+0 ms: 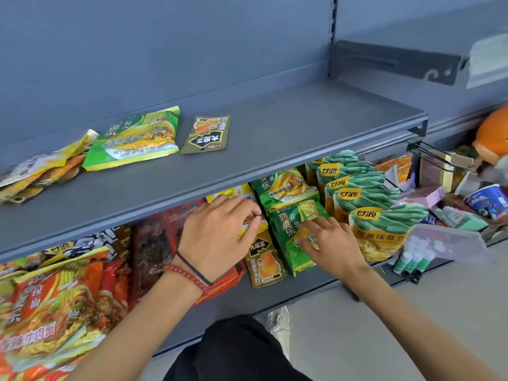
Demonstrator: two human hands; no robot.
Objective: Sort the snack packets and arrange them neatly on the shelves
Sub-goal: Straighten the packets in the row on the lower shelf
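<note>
On the lower shelf [277, 294], my left hand [220, 235] curls its fingers around the top of a small gold packet [264, 264] standing between red packets [165, 251] and green ones. My right hand [330, 240] lies with spread fingers on the front green packet [291, 243]. Behind that one stands another green packet [286, 188]. The upper shelf [275, 133] carries a green packet [134, 140], a small gold packet [206, 134] and a pile of yellow-orange packets [38, 171].
A row of teal-and-yellow bean packets [365, 204] stands right of my hands. Orange noodle packets [52, 306] fill the lower shelf's left. Further right are a clear plastic box [450, 243], glue sticks [409, 262], a cup [486, 199] and hooks [428, 152]. Grey floor lies below.
</note>
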